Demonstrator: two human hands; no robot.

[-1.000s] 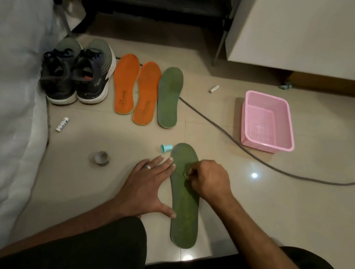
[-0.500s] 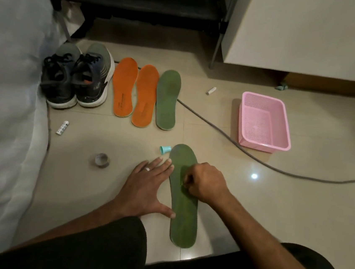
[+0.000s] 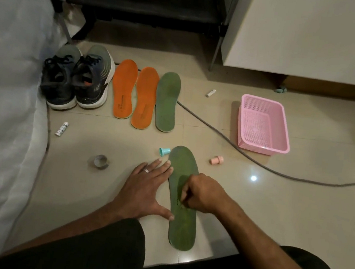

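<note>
**Bracing and working an insole.** The left hand [image 3: 146,192] is lying flat with its fingers spread apart. Its thumb tip and two fingertips are touching the edge of the green insole [image 3: 181,229]. The insole is lying lengthwise on the floor [image 3: 273,210], directly beside this hand and under the right hand [image 3: 201,192], with its toe end pointing away.

The right hand is bending over the insole's middle, its fingers curled together and their tips pressing on the surface. Whether they are pinching some small item cannot be told.

The step probably goes best when the left hand is bracing at two separated points, so the insole is neither sliding nor pivoting. The right hand should be applying short, light pressure straight down.

A teal cap [image 3: 164,151] is lying just beyond the left fingertips, a pink cap [image 3: 216,160] beyond the right hand, and a tape roll [image 3: 100,161] off the left hand's outer side.
</note>
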